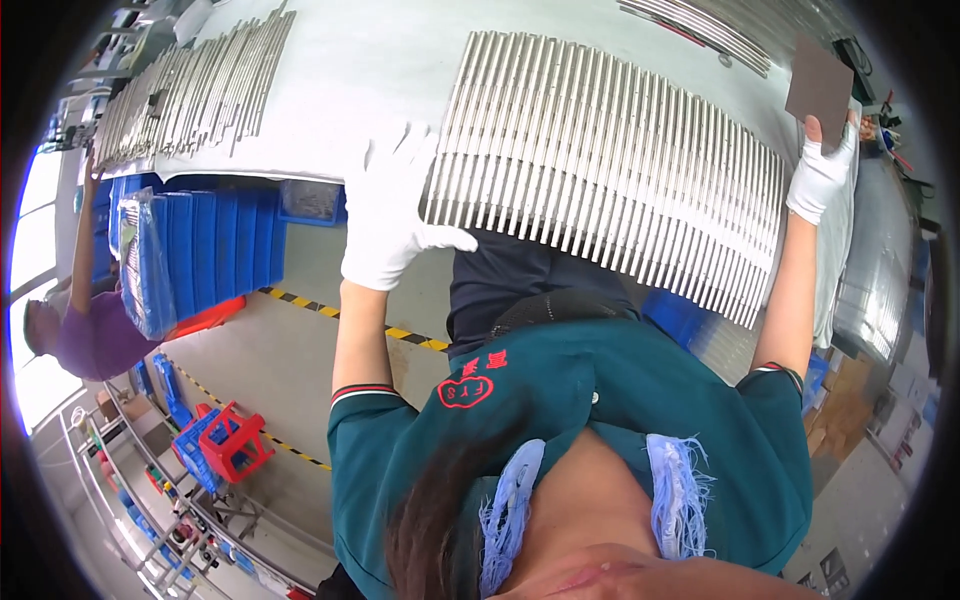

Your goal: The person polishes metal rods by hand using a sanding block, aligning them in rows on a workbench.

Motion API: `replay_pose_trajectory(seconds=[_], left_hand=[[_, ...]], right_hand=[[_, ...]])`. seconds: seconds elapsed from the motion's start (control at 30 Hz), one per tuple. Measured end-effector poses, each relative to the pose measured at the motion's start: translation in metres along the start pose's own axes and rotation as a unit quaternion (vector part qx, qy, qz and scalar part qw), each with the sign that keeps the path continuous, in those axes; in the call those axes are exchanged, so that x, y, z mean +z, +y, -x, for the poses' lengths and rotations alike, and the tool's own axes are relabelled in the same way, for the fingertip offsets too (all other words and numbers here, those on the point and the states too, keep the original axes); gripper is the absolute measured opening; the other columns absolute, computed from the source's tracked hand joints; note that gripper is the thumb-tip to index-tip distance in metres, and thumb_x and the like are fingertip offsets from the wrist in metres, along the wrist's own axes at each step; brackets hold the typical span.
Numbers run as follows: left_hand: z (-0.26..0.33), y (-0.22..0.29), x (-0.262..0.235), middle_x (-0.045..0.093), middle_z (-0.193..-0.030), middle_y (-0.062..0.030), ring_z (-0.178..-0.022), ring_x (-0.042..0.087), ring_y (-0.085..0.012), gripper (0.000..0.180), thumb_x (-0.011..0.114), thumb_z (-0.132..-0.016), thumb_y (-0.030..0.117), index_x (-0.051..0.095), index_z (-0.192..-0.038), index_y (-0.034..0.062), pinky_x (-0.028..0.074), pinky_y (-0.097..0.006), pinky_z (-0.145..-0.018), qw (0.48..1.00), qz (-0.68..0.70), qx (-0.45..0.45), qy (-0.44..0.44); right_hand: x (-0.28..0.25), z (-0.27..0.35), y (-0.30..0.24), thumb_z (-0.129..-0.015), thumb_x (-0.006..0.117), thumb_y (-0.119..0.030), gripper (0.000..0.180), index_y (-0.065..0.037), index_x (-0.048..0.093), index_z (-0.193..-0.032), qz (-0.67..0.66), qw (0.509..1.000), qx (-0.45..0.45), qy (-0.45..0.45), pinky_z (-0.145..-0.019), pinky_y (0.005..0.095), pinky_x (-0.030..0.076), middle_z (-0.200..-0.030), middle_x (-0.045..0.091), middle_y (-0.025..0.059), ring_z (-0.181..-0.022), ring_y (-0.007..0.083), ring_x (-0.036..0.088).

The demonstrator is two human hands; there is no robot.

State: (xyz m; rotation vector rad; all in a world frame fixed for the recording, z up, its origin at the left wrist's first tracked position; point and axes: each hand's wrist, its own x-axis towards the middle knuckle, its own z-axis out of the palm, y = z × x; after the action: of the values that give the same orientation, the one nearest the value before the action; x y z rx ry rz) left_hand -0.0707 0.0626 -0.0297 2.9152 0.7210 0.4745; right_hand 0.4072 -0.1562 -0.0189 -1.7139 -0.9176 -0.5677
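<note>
A long row of slim silvery metal tubes [610, 170] lies side by side on the white-covered table, their near ends reaching over its front edge. My left hand [385, 225], in a white glove, lies flat against the left end of the row. Its fingers stretch away from me and its thumb points right along the near tube ends. Beyond the right end of the row, my gloved right hand [822, 178] grips a grey-brown rectangular sheet [820, 88] by its lower edge. Bare fingertips show through that glove. The sheet is raised off the tubes.
More metal tubes [195, 90] lie on the table's far left, and a bundle of thin rods [700, 32] at the back right. Blue bins [215, 235] stand below the left edge. Another person [95, 330] stands at the far left. A red stool [235, 440] is on the floor.
</note>
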Motion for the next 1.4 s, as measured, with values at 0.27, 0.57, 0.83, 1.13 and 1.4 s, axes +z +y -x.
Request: replay_pose_trajectory(seconds=[0.27,0.57,0.83,1.13,1.4], left_hand=[[-0.005,-0.002,0.011,0.058,-0.145,-0.0197,-0.142,0.049,-0.0359,0.128,0.054,-0.058,0.098,0.056,-0.145,0.0034,0.024,-0.055,-0.122,0.999,0.008,0.006,0.033],[-0.001,0.0,0.014,0.057,-0.146,-0.0211,-0.141,0.049,-0.0382,0.12,0.059,-0.065,0.093,0.057,-0.143,0.0023,0.025,-0.056,-0.122,0.997,0.055,-0.01,0.049],[-0.002,0.009,0.006,0.057,-0.147,-0.0203,-0.14,0.05,-0.0384,0.111,0.067,-0.067,0.084,0.058,-0.143,0.0028,0.028,-0.055,-0.121,0.997,0.054,-0.001,0.062],[-0.006,0.05,0.006,0.063,-0.138,-0.0098,-0.134,0.054,-0.0316,0.061,0.078,-0.073,0.022,0.066,-0.133,0.0166,0.045,-0.047,-0.107,0.997,0.034,0.068,0.022],[-0.008,0.048,0.012,0.068,-0.124,-0.006,-0.122,0.062,-0.0298,0.043,0.072,-0.077,0.022,0.072,-0.12,0.017,0.05,-0.046,-0.1,0.991,0.035,0.096,0.088]], right_hand=[[0.001,0.003,0.007,-0.091,0.082,-0.028,0.076,0.003,0.045,-0.15,0.005,0.999,0.025,-0.021,-0.115,0.0332,0.038,-0.145,0.057,0.015,-0.132,0.0214,0.054],[0.0,0.002,0.008,-0.091,0.083,-0.028,0.077,0.004,0.045,-0.15,-0.016,0.998,0.047,-0.024,-0.115,0.0325,0.038,-0.145,0.056,0.0151,-0.132,0.0217,0.053],[0.001,0.003,0.005,-0.091,0.082,-0.027,0.076,0.003,0.045,-0.15,-0.033,0.998,0.042,-0.024,-0.114,0.0329,0.038,-0.143,0.057,0.0146,-0.131,0.0218,0.053],[0.0,0.005,0.008,-0.091,0.082,-0.026,0.074,0.003,0.045,-0.149,-0.048,0.997,0.047,-0.032,-0.113,0.0329,0.039,-0.143,0.057,0.0139,-0.13,0.022,0.054],[0.006,0.005,-0.027,-0.092,0.08,-0.031,0.076,0.001,0.046,-0.152,-0.082,0.991,0.058,-0.086,-0.115,0.0344,0.038,-0.146,0.057,0.0136,-0.134,0.0223,0.053]])
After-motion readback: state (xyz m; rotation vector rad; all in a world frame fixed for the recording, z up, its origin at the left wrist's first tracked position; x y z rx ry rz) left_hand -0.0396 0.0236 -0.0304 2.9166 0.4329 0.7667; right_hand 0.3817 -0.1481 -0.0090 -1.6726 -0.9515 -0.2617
